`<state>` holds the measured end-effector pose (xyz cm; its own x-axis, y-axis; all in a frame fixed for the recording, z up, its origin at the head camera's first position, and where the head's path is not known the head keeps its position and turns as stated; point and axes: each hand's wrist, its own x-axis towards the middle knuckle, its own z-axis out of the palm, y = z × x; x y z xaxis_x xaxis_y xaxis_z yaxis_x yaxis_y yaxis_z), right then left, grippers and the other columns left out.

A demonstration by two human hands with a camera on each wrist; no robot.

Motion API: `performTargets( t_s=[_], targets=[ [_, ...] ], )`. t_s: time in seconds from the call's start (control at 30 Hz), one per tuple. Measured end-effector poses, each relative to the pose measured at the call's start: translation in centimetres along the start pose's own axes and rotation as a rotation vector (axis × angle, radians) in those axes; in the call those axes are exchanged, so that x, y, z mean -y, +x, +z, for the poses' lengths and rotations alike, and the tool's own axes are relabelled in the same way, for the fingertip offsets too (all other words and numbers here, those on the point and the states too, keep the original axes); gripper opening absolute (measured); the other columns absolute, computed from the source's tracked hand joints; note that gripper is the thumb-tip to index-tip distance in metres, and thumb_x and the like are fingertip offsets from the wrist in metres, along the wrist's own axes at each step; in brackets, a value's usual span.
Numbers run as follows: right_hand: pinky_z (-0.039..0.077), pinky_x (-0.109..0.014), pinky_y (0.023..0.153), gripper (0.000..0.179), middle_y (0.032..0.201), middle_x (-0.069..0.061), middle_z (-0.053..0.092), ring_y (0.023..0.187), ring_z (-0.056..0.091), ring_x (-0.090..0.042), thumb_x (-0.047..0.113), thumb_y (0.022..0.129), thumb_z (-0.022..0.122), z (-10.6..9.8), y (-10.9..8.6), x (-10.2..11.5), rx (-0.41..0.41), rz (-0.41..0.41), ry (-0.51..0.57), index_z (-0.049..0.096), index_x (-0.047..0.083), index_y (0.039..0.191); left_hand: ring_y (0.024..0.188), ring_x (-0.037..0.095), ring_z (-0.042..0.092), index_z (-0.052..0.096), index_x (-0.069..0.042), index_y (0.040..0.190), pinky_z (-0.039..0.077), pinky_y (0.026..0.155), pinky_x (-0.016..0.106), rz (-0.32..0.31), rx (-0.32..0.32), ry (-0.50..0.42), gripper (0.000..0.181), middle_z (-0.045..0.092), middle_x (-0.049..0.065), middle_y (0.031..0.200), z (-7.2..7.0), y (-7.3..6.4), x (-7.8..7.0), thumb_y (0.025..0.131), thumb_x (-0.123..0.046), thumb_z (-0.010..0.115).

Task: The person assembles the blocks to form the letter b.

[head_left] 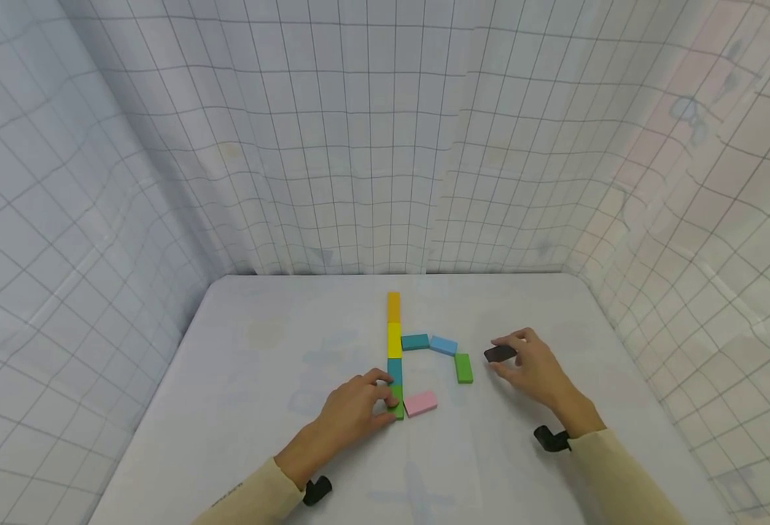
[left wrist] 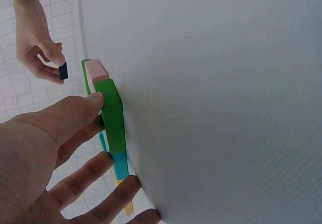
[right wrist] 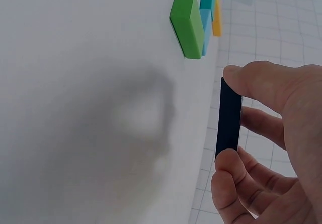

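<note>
In the head view my left hand (head_left: 354, 410) has its thumb and index finger around the near green block (head_left: 399, 413). That block is the near end of a straight column, followed by a blue block (head_left: 394, 368), a yellow block (head_left: 394, 340) and an orange block (head_left: 394, 307). In the left wrist view the other fingertips lie along the column's side. To the right, my right hand (head_left: 534, 373) pinches a black block (right wrist: 229, 116) by its ends, thumb against fingertips. Its shadow falls on the table below, so the block is held above the surface.
Right of the column, a teal block (head_left: 415, 342), a light blue block (head_left: 443, 345) and another green block (head_left: 464, 369) form a bent line. A pink block (head_left: 421, 403) lies slanted beside the near green one. Grid-patterned curtains (head_left: 359, 146) surround the white table (head_left: 227, 408).
</note>
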<state>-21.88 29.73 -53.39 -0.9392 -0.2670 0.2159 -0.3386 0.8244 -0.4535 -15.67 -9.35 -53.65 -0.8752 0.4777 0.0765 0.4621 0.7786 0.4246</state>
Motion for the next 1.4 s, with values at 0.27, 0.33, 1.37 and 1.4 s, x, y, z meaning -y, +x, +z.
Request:
performTargets(
  t_s=[0.27,0.33,1.37,1.4],
  targets=[
    [0.055,-0.029,0.076,0.046,0.136,-0.024,0.069,0.092,0.065,-0.019,0.02,0.099,0.095,0.2,-0.2,1.0,0.023,-0.007,0.007,0.081,0.007,0.141,0.109,0.026,0.075,0.091,-0.022,0.105,0.069,0.086,0.044,-0.009,0.011,-0.01,0.012,0.077,0.004,0.146,-0.1,0.1,-0.1,0.097,-0.027,0.098],
    [0.056,-0.029,0.076,0.046,0.137,-0.024,0.069,0.093,0.066,-0.019,0.02,0.099,0.096,0.3,-0.2,1.2,0.031,-0.002,0.009,0.081,0.007,0.141,0.11,0.026,0.075,0.091,-0.022,0.105,0.069,0.087,0.045,-0.007,0.009,-0.007,0.012,0.077,0.003,0.146,-0.1,0.1,-0.1,0.097,-0.027,0.098],
    [0.058,-0.03,0.078,0.044,0.137,-0.02,0.069,0.094,0.066,-0.016,0.02,0.098,0.097,1.4,-1.0,3.9,0.079,-0.022,0.027,0.082,0.011,0.14,0.108,0.026,0.076,0.091,-0.022,0.104,0.067,0.079,0.039,0.012,-0.015,0.004,0.011,0.077,0.002,0.143,0.2,-0.1,0.2,0.097,-0.027,0.098],
    [0.058,-0.03,0.079,0.044,0.137,-0.019,0.069,0.094,0.066,-0.017,0.02,0.098,0.097,1.5,-1.0,4.0,0.083,-0.02,0.03,0.082,0.012,0.139,0.108,0.026,0.076,0.091,-0.022,0.104,0.067,0.079,0.039,0.012,-0.015,0.003,0.011,0.077,0.003,0.143,0.2,-0.1,0.2,0.097,-0.027,0.098]
  ],
)
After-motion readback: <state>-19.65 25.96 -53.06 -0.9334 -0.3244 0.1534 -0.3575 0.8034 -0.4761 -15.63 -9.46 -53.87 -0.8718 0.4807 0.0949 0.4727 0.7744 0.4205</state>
